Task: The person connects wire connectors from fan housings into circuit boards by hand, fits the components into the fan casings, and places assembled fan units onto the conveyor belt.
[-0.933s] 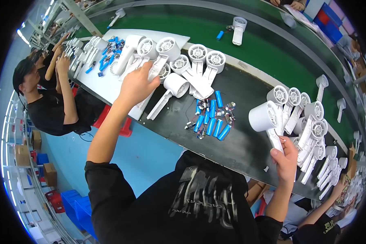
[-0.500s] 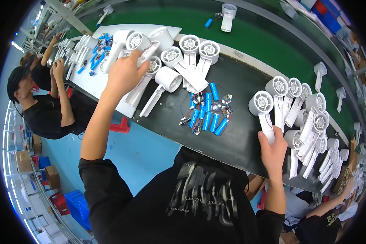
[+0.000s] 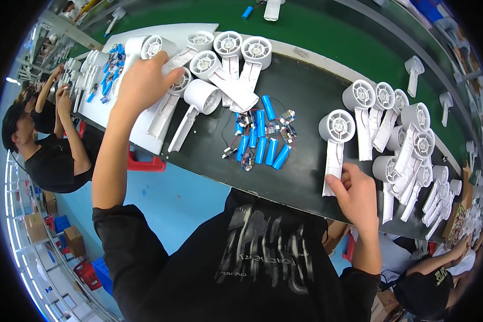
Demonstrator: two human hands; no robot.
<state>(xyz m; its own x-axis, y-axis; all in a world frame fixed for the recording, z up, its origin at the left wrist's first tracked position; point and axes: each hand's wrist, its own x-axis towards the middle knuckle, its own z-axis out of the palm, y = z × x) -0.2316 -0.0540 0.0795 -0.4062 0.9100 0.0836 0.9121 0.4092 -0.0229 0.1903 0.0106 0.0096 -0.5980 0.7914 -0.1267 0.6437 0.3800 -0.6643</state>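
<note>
My left hand is at the left cluster, thumb and fingers around the handle of a white handheld-fan housing; its fingertips are partly hidden. My right hand pinches the lower end of another white fan housing, its thumb on the open handle and its other fingers curled. This housing lies with its round grille end away from me. Between the hands is a pile of blue cylindrical batteries wired to small circuit boards.
The dark worktable borders a green conveyor belt carrying more fan parts. Several white housings crowd the right side. On the left, a white sheet bears housings and batteries. A co-worker works farther left; a red stool stands below.
My right hand has slid down the handle to its lower end, and that housing has straightened. The housing at my left hand has tipped lower. The whole view has shifted slightly.
</note>
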